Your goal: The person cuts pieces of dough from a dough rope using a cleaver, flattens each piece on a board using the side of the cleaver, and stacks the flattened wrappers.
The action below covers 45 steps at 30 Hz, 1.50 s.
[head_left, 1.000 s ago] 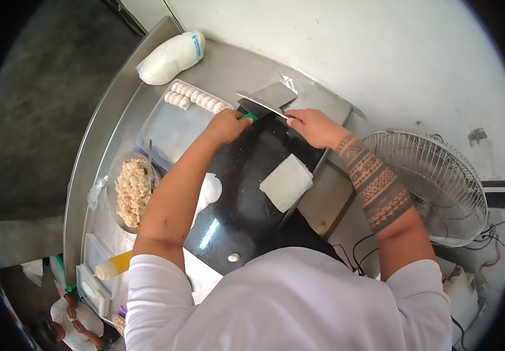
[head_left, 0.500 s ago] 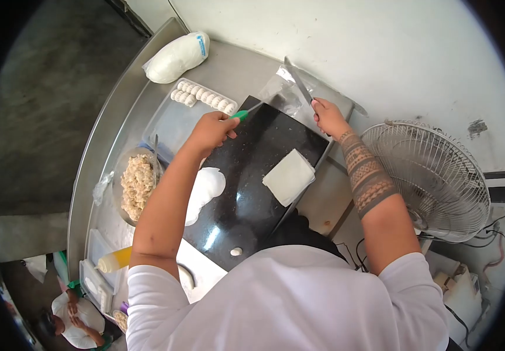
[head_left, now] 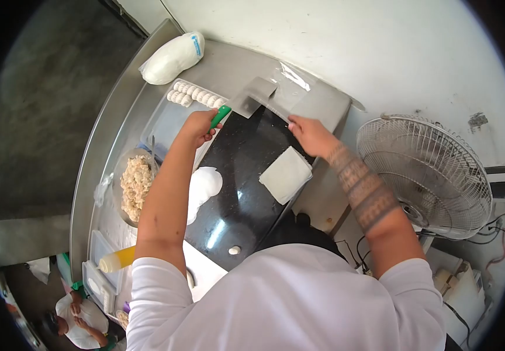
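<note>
My left hand is closed round the green handle of a cleaver, whose broad metal blade is tilted above the far end of a black board. My right hand grips a knife, its blurred blade pointing left. The two blades meet or overlap; contact is hard to tell. On the board lie a folded white cloth, a white dough mass at the left edge, and a small dough piece near my body.
A tray of white dumplings and a filled plastic bag lie at the back left. Left of my arm stands a bowl of chunky filling, with a yellow squeeze bottle nearer. A fan stands right; another person is lower left.
My right hand has moved left, swinging the knife down towards the cleaver. My left hand has shifted slightly left and turned the cleaver so its broad face shows.
</note>
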Motion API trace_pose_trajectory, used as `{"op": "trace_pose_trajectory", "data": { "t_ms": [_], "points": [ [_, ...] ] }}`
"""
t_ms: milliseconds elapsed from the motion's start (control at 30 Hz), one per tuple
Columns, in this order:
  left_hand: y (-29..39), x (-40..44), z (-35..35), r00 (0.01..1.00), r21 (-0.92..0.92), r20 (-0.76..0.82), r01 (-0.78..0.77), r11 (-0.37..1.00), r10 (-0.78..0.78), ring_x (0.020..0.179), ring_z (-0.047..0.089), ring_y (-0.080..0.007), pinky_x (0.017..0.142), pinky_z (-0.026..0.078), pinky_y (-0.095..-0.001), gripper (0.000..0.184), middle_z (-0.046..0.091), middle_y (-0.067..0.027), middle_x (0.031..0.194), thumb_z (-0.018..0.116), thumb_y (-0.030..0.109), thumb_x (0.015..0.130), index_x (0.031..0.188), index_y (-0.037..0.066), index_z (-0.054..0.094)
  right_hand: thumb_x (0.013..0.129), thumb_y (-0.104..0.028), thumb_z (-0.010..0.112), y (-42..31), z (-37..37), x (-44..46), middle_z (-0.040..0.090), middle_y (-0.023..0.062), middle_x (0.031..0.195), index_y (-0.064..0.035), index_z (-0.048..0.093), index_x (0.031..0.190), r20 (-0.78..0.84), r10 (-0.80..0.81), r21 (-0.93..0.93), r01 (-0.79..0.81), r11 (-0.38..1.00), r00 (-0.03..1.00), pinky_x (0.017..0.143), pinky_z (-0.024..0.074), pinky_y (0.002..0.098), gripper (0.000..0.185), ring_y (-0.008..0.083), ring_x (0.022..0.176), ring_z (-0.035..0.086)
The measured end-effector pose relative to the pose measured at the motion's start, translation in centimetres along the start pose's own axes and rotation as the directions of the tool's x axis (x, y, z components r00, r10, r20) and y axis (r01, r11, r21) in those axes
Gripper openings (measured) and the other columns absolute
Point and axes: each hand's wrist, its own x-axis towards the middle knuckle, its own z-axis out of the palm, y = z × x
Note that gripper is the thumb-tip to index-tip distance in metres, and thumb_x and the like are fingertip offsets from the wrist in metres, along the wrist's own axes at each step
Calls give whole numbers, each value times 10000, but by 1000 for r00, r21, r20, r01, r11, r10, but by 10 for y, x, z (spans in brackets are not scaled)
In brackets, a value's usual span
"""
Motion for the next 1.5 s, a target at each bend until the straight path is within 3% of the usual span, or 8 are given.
{"op": "trace_pose_trajectory", "data": {
  "t_ms": [433, 500, 567, 667, 800, 933, 1233, 1500],
  "points": [
    [13, -1, -2, 999, -41, -36, 28, 999, -30, 537, 469, -74, 439, 329, -232, 248, 684, -64, 838, 580, 327, 1111, 1140, 91, 654, 1096, -307, 535, -3, -4, 14, 712, 298, 1265, 39, 636, 1382, 28, 73, 117, -75, 990, 997, 1063, 525, 455, 461, 466, 1224, 662],
    [11, -2, -2, 999, -19, -33, 28, 999, -28, 533, 464, -81, 438, 322, -241, 259, 680, -65, 827, 576, 336, 1112, 1135, 89, 649, 1098, -297, 542, -42, -7, -18, 714, 314, 1217, 26, 611, 1417, 110, 47, 142, -62, 988, 993, 1024, 534, 464, 459, 467, 1179, 681],
    [9, -3, 0, 999, -2, -41, 22, 1000, -22, 533, 463, -83, 437, 319, -248, 260, 678, -65, 820, 575, 342, 1112, 1119, 93, 647, 1097, -306, 551, -20, 13, -30, 706, 307, 1257, 23, 611, 1422, -11, -55, 167, 56, 984, 998, 1032, 531, 458, 467, 460, 1197, 678],
    [0, 4, 2, 998, -33, -64, 4, 999, -7, 532, 461, -84, 439, 320, -254, 266, 677, -65, 813, 574, 353, 1111, 1104, 98, 651, 1096, -310, 564, 6, -3, -6, 683, 298, 1336, 22, 608, 1433, 41, 159, 138, -163, 977, 986, 1073, 517, 445, 476, 446, 1246, 666],
    [9, 6, 0, 997, -11, -71, 16, 1000, -17, 528, 449, -84, 437, 320, -251, 273, 674, -65, 810, 575, 354, 1112, 1093, 92, 649, 1101, -308, 559, -26, 4, -30, 690, 299, 1327, 41, 620, 1411, 32, -75, 136, 70, 988, 997, 1084, 512, 448, 470, 444, 1253, 665],
    [9, -1, 6, 997, -45, -69, 34, 998, -37, 526, 441, -82, 422, 315, -242, 269, 666, -71, 815, 569, 341, 1118, 1099, 81, 636, 1097, -293, 566, -12, -9, 2, 703, 305, 1290, 54, 618, 1399, 49, 100, 189, -108, 976, 994, 1073, 518, 445, 463, 449, 1232, 673],
    [10, -9, 6, 991, -320, 31, 133, 938, -130, 491, 405, -60, 369, 279, -182, 223, 641, -92, 826, 508, 277, 1148, 1196, 71, 580, 1097, -315, 545, 10, -4, 10, 691, 296, 1329, 31, 635, 1407, 37, 59, 128, -63, 990, 998, 1084, 506, 453, 473, 452, 1249, 660],
    [-10, -71, 16, 998, -258, -59, -24, 966, 9, 491, 424, -67, 422, 310, -224, 231, 620, -42, 780, 567, 304, 1120, 1085, 83, 623, 1076, -358, 574, 27, -13, 51, 723, 267, 1250, -26, 619, 1431, -116, 143, -126, -157, 979, 983, 1031, 530, 495, 487, 433, 1196, 678]
  ]
}}
